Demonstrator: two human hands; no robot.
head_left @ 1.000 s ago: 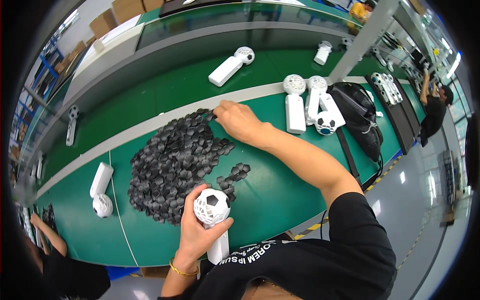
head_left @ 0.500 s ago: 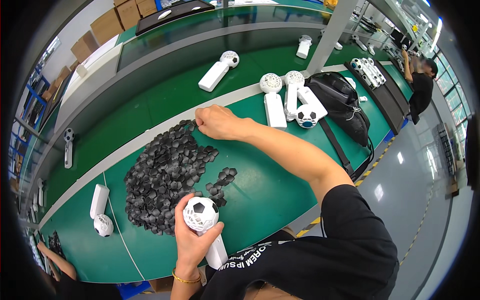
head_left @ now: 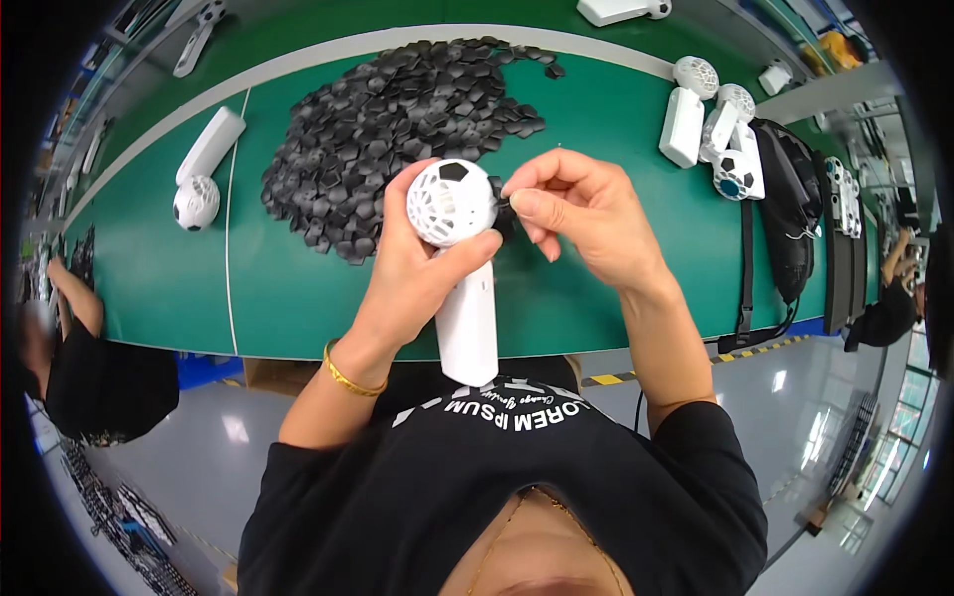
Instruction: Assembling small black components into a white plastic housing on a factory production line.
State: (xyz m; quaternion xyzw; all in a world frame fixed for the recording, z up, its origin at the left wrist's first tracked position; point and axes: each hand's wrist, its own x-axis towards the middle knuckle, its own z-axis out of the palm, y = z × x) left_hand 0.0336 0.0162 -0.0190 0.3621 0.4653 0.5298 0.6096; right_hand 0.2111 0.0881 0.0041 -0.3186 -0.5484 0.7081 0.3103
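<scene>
while left hand clasps one device, right hand pinches one black piece; three devices cluster rightward.

Factory workshop — long green bench | heaped black pieces | co-worker alongside | striped floor tape

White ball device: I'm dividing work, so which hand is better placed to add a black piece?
Probably the right hand: it is beside the ball, near dark pieces, while the left hand is busy holding the device.
</scene>
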